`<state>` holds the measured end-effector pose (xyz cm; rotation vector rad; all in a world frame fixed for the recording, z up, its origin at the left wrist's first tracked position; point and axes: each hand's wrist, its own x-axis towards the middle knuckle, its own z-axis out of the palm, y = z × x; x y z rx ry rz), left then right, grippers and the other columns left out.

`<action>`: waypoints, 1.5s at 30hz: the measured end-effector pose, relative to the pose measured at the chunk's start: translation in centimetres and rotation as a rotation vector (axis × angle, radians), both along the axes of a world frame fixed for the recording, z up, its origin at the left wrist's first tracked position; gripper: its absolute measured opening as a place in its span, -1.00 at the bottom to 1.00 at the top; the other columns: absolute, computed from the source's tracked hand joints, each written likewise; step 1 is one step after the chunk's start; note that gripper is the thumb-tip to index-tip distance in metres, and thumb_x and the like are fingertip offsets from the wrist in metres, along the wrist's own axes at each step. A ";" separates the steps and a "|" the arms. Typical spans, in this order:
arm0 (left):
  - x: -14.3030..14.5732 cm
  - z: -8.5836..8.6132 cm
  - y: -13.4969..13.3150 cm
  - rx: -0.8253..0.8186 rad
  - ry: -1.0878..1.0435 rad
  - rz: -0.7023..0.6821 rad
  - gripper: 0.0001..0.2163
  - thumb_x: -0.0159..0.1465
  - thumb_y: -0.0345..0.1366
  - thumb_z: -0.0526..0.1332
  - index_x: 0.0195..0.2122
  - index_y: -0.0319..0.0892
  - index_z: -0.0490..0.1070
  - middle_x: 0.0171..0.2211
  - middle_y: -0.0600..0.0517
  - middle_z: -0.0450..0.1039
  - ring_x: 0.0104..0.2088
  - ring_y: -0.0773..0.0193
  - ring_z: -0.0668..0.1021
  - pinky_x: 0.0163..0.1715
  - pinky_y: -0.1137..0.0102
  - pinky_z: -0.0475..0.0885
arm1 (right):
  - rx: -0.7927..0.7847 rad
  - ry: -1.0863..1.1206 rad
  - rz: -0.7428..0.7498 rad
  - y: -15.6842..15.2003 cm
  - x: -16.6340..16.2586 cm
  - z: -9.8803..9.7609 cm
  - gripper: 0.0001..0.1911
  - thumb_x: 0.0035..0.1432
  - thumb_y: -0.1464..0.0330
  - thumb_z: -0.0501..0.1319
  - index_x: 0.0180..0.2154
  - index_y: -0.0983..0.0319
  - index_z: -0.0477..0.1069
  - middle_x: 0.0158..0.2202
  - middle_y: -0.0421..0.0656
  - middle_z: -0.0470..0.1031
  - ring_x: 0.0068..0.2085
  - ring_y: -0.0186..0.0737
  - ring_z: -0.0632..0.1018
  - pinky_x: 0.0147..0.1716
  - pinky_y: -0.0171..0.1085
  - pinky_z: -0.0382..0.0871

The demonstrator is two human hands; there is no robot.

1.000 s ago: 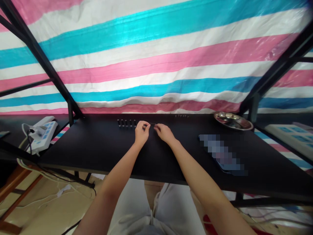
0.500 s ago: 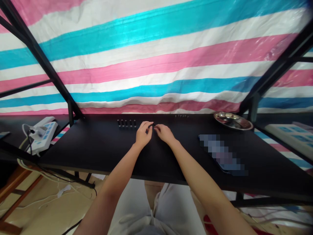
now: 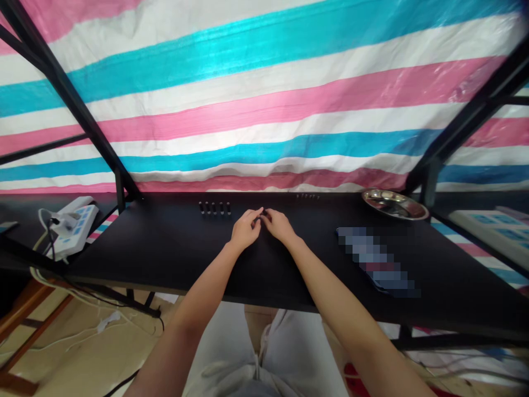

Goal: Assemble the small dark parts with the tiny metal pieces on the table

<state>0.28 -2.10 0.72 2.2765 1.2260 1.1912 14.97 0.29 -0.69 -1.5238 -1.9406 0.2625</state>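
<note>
Over the middle of the black table (image 3: pixel 165 248) my two hands meet, fingertips almost touching. My left hand (image 3: pixel 245 229) pinches at a small dark piece (image 3: pixel 258 216), too small to make out in full. My right hand (image 3: pixel 278 223) is closed in a pinch against the same spot, and whatever sits between its fingertips is mostly hidden. Left of the hands stands a row of several small black cylinders (image 3: pixel 214 208) with light ends. Farther back, to the right, several tiny light-coloured pieces (image 3: pixel 308 196) lie in a line.
A round metal plate (image 3: pixel 419 212) rests at the back right. In front of it lies a blurred bluish flat item (image 3: pixel 374 259). White power strips (image 3: pixel 80 231) with cables are on the left. A striped sheet (image 3: pixel 264 110) hangs behind the table, between black frame posts (image 3: pixel 82 116).
My left hand has moved slightly right and down, its fingers drawing together toward my right hand. The gap between the fingertips has closed. The cylinders and plate stay put.
</note>
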 end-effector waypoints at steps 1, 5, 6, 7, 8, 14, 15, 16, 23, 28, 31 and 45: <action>0.0 -0.1 0.0 -0.010 0.007 -0.002 -0.60 0.19 -0.41 0.05 0.08 -0.09 0.27 -0.22 0.04 0.39 -0.43 0.45 0.41 -0.29 0.48 0.40 | 0.002 0.023 -0.003 0.0 0.0 0.0 -0.77 0.13 0.37 0.09 -0.16 0.28 0.37 -0.36 -0.09 0.50 -0.34 -0.22 0.49 -0.35 -0.30 0.28; -0.1 -0.1 0.1 -0.029 0.021 -0.002 -0.54 0.19 -0.42 0.04 0.13 -0.05 0.21 -0.24 0.05 0.39 -0.43 0.44 0.40 -0.29 0.48 0.40 | 0.015 0.081 0.010 0.0 0.0 -0.2 -0.71 0.10 0.36 0.12 -0.11 0.28 0.35 -0.37 -0.11 0.50 -0.32 -0.22 0.49 -0.32 -0.28 0.30; -0.1 -0.2 0.1 -0.034 0.027 -0.004 -0.53 0.19 -0.42 0.04 0.15 -0.04 0.19 -0.24 0.06 0.38 -0.43 0.44 0.40 -0.29 0.47 0.40 | 0.012 0.090 0.015 0.0 -0.1 -0.1 -0.71 0.10 0.35 0.12 -0.11 0.28 0.35 -0.37 -0.11 0.50 -0.32 -0.22 0.49 -0.31 -0.27 0.30; -0.1 -0.2 0.1 -0.039 0.032 -0.005 -0.52 0.19 -0.42 0.04 0.16 -0.03 0.17 -0.23 0.06 0.38 -0.43 0.44 0.40 -0.28 0.47 0.40 | 0.007 0.099 0.018 0.0 -0.2 -0.1 -0.71 0.10 0.34 0.12 -0.11 0.28 0.35 -0.37 -0.10 0.50 -0.33 -0.22 0.49 -0.31 -0.27 0.30; -0.1 -0.2 0.1 -0.044 0.034 -0.003 -0.51 0.19 -0.42 0.05 0.17 -0.02 0.15 -0.22 0.06 0.38 -0.44 0.44 0.40 -0.28 0.47 0.40 | 0.000 0.108 0.020 0.0 -0.2 -0.1 -0.71 0.10 0.34 0.12 -0.12 0.28 0.35 -0.37 -0.10 0.50 -0.33 -0.22 0.49 -0.31 -0.27 0.30; -0.1 -0.2 0.2 -0.078 0.024 0.033 -0.49 0.18 -0.41 0.06 0.19 -0.04 0.11 -0.21 0.06 0.38 -0.48 0.46 0.38 -0.29 0.46 0.39 | 0.003 0.169 0.029 -0.1 -0.7 0.1 -0.70 0.09 0.34 0.10 -0.13 0.27 0.37 -0.42 -0.13 0.49 -0.38 -0.24 0.49 -0.33 -0.28 0.31; -0.1 -0.2 0.2 -0.081 0.024 0.040 -0.49 0.18 -0.41 0.05 0.18 -0.05 0.12 -0.23 0.06 0.38 -0.49 0.46 0.37 -0.30 0.46 0.39 | 0.004 0.176 0.028 -0.1 -0.7 0.1 -0.70 0.08 0.33 0.10 -0.13 0.27 0.38 -0.43 -0.14 0.48 -0.39 -0.25 0.48 -0.34 -0.28 0.31; -0.1 -0.2 0.3 -0.082 0.024 0.046 -0.50 0.18 -0.41 0.05 0.18 -0.07 0.13 -0.24 0.06 0.38 -0.50 0.46 0.37 -0.31 0.46 0.39 | 0.005 0.182 0.027 -0.1 -0.7 0.1 -0.70 0.08 0.32 0.11 -0.13 0.28 0.38 -0.44 -0.14 0.48 -0.40 -0.25 0.48 -0.34 -0.28 0.31; -0.2 -0.2 0.3 -0.065 0.036 0.061 -0.51 0.19 -0.40 0.03 0.18 -0.07 0.12 -0.26 0.05 0.38 -0.48 0.44 0.37 -0.31 0.46 0.39 | 0.012 0.214 0.044 0.1 -0.7 0.0 -0.70 0.07 0.31 0.11 -0.16 0.28 0.39 -0.47 -0.16 0.45 -0.43 -0.26 0.46 -0.36 -0.28 0.31; -0.1 -0.1 0.2 -0.065 0.023 0.064 -0.54 0.19 -0.40 0.03 0.15 -0.10 0.17 -0.24 0.03 0.39 -0.48 0.43 0.38 -0.33 0.45 0.40 | 0.008 0.228 0.066 0.1 -0.7 -0.2 -0.73 0.06 0.30 0.10 -0.20 0.25 0.39 -0.47 -0.17 0.45 -0.44 -0.27 0.46 -0.37 -0.28 0.30; -0.1 -0.1 0.1 -0.066 0.004 0.068 -0.56 0.19 -0.41 0.04 0.12 -0.12 0.20 -0.22 0.02 0.41 -0.48 0.43 0.39 -0.33 0.44 0.40 | 0.003 0.235 0.081 0.1 -0.7 -0.3 -0.75 0.07 0.29 0.09 -0.22 0.24 0.40 -0.48 -0.18 0.45 -0.45 -0.28 0.45 -0.38 -0.29 0.29; -0.3 0.1 0.8 -0.079 -0.268 0.219 -0.78 0.17 -0.42 0.05 -0.16 -0.18 0.33 -0.36 0.04 0.43 -0.53 0.44 0.39 -0.38 0.47 0.37 | -0.018 0.294 0.075 0.3 -1.3 -0.1 -0.86 0.06 0.25 0.10 -0.39 0.20 0.25 -0.52 -0.20 0.43 -0.49 -0.27 0.43 -0.42 -0.29 0.26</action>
